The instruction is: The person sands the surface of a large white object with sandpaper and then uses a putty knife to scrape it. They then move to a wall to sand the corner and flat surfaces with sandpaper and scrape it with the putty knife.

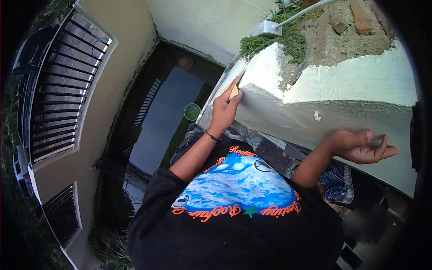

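Tan sandpaper pressed to a white plaster wall edge, high above a yard.

The left hand (223,107) has its fingers (234,95) closed on a small tan sheet of sandpaper (234,90), holding it flat against the far-left corner of the white parapet wall (342,96); a dark band sits on that wrist. The right hand (360,146) rests near the right of the wall's face, palm up, fingers loosely spread and holding nothing. Behind the wall top lie bare mortar, green moss (274,42) and a grey conduit box (265,29). Far below on the left are a green bucket (192,111) on dark ground and barred windows (63,85). The person wears a black printed shirt (238,198).
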A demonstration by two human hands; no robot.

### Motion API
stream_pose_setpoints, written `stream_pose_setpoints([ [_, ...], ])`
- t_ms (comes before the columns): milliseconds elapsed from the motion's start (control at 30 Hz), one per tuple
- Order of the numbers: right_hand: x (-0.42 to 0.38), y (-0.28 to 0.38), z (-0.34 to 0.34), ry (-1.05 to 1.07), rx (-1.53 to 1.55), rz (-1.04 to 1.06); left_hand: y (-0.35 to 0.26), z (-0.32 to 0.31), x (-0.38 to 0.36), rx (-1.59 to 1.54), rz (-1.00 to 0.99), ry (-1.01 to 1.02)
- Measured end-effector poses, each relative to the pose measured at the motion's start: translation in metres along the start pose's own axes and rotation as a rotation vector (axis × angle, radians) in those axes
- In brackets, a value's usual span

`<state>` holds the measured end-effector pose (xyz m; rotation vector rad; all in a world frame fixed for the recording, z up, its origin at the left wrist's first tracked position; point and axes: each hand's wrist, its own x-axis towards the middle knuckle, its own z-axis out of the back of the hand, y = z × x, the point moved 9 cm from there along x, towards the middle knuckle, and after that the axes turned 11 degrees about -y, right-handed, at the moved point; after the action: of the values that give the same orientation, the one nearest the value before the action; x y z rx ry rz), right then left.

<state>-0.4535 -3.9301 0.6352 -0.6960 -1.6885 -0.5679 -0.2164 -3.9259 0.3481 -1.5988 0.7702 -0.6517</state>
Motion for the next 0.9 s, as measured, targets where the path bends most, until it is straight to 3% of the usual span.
stream_pose_setpoints([
  [67,0.001,0.002,0.000,-0.002,0.023,0.018,0.010,-0.001,-0.002,0.007,0.089,0.083],
  [133,0.002,0.003,0.000,0.005,0.009,0.022,0.030,0.003,0.003,0.004,0.084,0.026],
  [200,0.003,0.004,0.000,-0.004,0.016,0.018,0.069,0.000,0.004,-0.126,0.356,0.042],
  [300,0.004,0.008,-0.001,0.002,-0.003,0.016,0.090,0.004,0.008,-0.086,0.420,-0.001],
  [333,0.005,0.010,-0.001,0.001,-0.024,0.018,0.084,0.006,0.006,-0.093,0.418,-0.012],
  [433,0.006,0.012,-0.004,-0.003,-0.021,0.008,0.008,0.008,0.004,-0.016,0.094,-0.062],
  [567,0.006,0.010,-0.002,-0.024,-0.035,-0.015,0.027,0.010,0.015,0.067,0.097,-0.046],
  [667,0.004,0.008,-0.001,-0.027,-0.033,-0.022,0.074,0.013,0.020,0.263,0.253,0.011],
  [900,0.005,0.008,-0.001,-0.066,-0.038,-0.065,0.019,0.008,0.017,0.029,0.099,-0.024],
])
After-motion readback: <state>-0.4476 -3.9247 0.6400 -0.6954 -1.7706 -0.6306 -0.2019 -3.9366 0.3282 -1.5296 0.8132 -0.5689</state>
